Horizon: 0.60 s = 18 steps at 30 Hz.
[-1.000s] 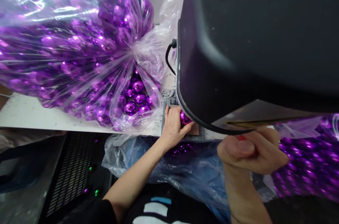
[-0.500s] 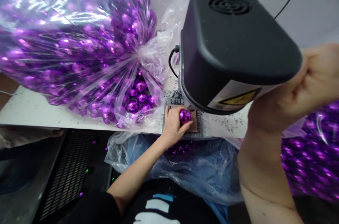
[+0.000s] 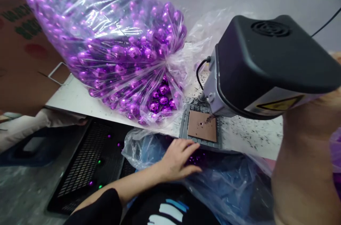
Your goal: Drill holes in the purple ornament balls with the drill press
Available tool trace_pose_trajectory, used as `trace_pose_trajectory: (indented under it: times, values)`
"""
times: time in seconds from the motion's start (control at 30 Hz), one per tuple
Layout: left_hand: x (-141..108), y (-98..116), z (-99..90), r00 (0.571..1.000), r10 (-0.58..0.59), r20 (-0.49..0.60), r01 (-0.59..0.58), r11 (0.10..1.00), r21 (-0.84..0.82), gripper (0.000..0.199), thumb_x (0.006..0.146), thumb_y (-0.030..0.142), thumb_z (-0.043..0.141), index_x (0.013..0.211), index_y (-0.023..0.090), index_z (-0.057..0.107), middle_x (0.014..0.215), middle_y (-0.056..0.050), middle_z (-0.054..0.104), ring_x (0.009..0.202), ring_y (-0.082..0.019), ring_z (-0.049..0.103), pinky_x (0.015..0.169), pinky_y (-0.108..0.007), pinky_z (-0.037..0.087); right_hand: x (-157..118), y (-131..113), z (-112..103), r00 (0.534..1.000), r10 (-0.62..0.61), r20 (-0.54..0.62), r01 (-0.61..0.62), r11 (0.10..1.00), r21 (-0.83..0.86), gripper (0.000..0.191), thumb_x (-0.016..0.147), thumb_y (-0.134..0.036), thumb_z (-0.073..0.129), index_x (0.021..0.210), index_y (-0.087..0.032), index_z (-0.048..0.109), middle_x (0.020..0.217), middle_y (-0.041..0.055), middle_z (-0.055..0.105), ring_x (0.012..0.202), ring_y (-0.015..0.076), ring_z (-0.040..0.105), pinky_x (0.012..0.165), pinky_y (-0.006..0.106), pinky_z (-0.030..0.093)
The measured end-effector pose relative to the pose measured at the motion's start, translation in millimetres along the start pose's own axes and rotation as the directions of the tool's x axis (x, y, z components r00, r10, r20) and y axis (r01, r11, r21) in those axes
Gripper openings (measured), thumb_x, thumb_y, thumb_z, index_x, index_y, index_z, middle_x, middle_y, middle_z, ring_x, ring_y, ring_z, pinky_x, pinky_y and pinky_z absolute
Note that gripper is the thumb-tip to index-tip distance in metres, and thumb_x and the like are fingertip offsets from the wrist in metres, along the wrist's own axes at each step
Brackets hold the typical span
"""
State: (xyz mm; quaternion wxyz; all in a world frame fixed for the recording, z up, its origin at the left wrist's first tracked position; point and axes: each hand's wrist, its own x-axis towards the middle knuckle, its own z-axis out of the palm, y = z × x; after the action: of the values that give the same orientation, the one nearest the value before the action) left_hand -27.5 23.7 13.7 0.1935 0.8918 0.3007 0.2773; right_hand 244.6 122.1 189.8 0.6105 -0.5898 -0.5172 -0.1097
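Observation:
My left hand (image 3: 181, 155) is over the open plastic bag (image 3: 226, 179) just below the table edge, fingers spread and thumb apart. Shiny purple faceted balls (image 3: 197, 158) lie in that bag, beside my fingers. Above the hand, on a dark grey base, sits a square brown plate (image 3: 202, 125) with a small hole and nothing resting on it. Over the table to its right is the black machine head (image 3: 274, 65) with a yellow warning label. My right hand (image 3: 317, 113) is raised against the machine's right side; its fingers are hidden behind the housing.
A big tied clear bag (image 3: 119, 44) of purple balls lies on the white table (image 3: 77, 95) at left. A cardboard box (image 3: 23, 51) stands beyond it. Below is a black crate (image 3: 82, 168) with a few stray balls. Dark flakes litter the table around the machine.
My left hand has left the plate, moved down to the bag and opened; the purple ball it held is gone from the plate. The view has swung left; my right hand stays at the machine.

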Motion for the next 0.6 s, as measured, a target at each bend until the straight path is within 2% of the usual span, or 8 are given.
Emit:
trace_pose_trajectory:
  times: [0.07, 0.1, 0.17, 0.27, 0.33, 0.4, 0.5, 0.6]
  values:
    - [26, -25, -29.7, 0.979, -0.028, -0.204, 0.034, 0.999, 0.024, 0.038, 0.095, 0.037, 0.057, 0.129, 0.019, 0.053, 0.112, -0.01, 0.065, 0.105, -0.023, 0.06, 0.09, -0.038, 0.05, 1, 1, 0, 0.997, -0.071, 0.01, 0.071, 0.997, 0.035, 0.044, 0.09, -0.045, 0.047, 0.063, -0.012, 0.037, 0.061, -0.0035, 0.028, 0.061, 0.0012, 0.025, 0.065, 0.027, 0.02]
    - [42, -41, -44.7, 0.947, -0.085, -0.31, 0.114, 0.99, 0.078, 0.03, 0.097, 0.031, 0.053, 0.125, 0.021, 0.055, 0.112, -0.009, 0.065, 0.107, -0.023, 0.059, 0.092, -0.04, 0.049, 1, 1, 1, 0.996, -0.088, 0.003, 0.088, 0.995, 0.049, 0.045, 0.09, -0.045, 0.048, 0.063, -0.011, 0.038, 0.061, -0.0035, 0.028, 0.061, 0.0011, 0.025, 0.065, 0.027, 0.019]
    - [74, -77, -69.5, 0.879, -0.236, -0.414, 0.332, 0.926, 0.178, 0.029, 0.097, 0.027, 0.051, 0.124, 0.02, 0.057, 0.12, -0.013, 0.061, 0.114, -0.027, 0.056, 0.096, -0.042, 0.046, 2, 1, 2, 0.996, -0.085, -0.017, 0.086, 0.995, 0.06, 0.048, 0.088, -0.046, 0.051, 0.06, -0.011, 0.035, 0.058, -0.0033, 0.025, 0.06, 0.0009, 0.024, 0.064, 0.028, 0.017]
    - [115, -121, -86.0, 0.837, -0.431, -0.337, 0.54, 0.75, 0.381, 0.03, 0.095, 0.029, 0.053, 0.119, 0.015, 0.06, 0.12, -0.019, 0.06, 0.112, -0.033, 0.056, 0.094, -0.046, 0.045, 3, -1, 2, 0.997, -0.074, -0.018, 0.075, 0.996, 0.058, 0.051, 0.087, -0.046, 0.053, 0.058, -0.01, 0.031, 0.057, -0.0032, 0.022, 0.058, 0.001, 0.023, 0.064, 0.028, 0.017]
    - [133, -136, -86.5, 0.828, -0.513, -0.227, 0.554, 0.684, 0.474, 0.032, 0.091, 0.034, 0.059, 0.115, 0.012, 0.061, 0.118, -0.021, 0.06, 0.109, -0.037, 0.058, 0.09, -0.047, 0.046, 2, -3, 1, 0.998, -0.07, -0.002, 0.07, 0.997, 0.034, 0.049, 0.088, -0.045, 0.052, 0.059, -0.01, 0.032, 0.057, -0.0036, 0.023, 0.058, 0.0011, 0.023, 0.064, 0.027, 0.017]
    - [141, -139, -88.0, 0.816, -0.555, -0.16, 0.555, 0.676, 0.485, 0.034, 0.088, 0.034, 0.063, 0.114, 0.012, 0.061, 0.12, -0.021, 0.058, 0.105, -0.037, 0.061, 0.086, -0.046, 0.047, 2, -5, -1, 0.998, -0.067, 0.015, 0.067, 0.998, 0.006, 0.046, 0.09, -0.043, 0.05, 0.061, -0.011, 0.034, 0.058, -0.0042, 0.025, 0.059, 0.0009, 0.025, 0.064, 0.025, 0.016]
    - [136, -127, -104.3, 0.792, -0.571, -0.218, 0.611, 0.735, 0.294, 0.036, 0.086, 0.034, 0.065, 0.118, 0.017, 0.061, 0.123, -0.016, 0.056, 0.104, -0.033, 0.063, 0.088, -0.047, 0.049, 2, -9, -3, 0.998, -0.06, 0.036, 0.06, 0.998, -0.01, 0.04, 0.092, -0.038, 0.048, 0.065, -0.012, 0.037, 0.06, -0.0045, 0.028, 0.059, 0.0007, 0.026, 0.063, 0.023, 0.016]
    - [110, -94, -127.4, 0.725, -0.626, -0.285, 0.571, 0.779, -0.258, 0.034, 0.091, 0.039, 0.057, 0.122, 0.024, 0.058, 0.121, -0.01, 0.059, 0.107, -0.029, 0.062, 0.084, -0.045, 0.053, 2, -11, -3, 0.996, -0.074, 0.053, 0.074, 0.997, 0.013, 0.039, 0.092, -0.035, 0.048, 0.064, -0.013, 0.033, 0.061, -0.0039, 0.026, 0.06, 0.0009, 0.025, 0.062, 0.022, 0.016]
